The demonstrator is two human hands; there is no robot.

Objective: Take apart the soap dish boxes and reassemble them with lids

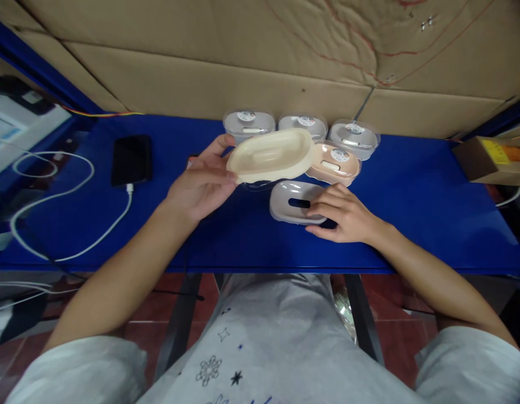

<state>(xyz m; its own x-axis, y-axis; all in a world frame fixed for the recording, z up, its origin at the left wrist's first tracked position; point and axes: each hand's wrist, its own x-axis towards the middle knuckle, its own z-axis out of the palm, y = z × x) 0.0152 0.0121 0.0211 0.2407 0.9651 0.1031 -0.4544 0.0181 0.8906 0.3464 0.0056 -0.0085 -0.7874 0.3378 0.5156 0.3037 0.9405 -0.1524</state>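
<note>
Cream dish [270, 155] raised in left hand [207, 179], gripped at near end.

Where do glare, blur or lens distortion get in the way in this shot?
Head view: small glossy highlights on the grey dish by the right hand and on the clear-lidded packages; head view: print on the round labels too small to read; head view: wide-angle stretching of the sleeves towards the lower corners, and softness along the left edge.
</note>
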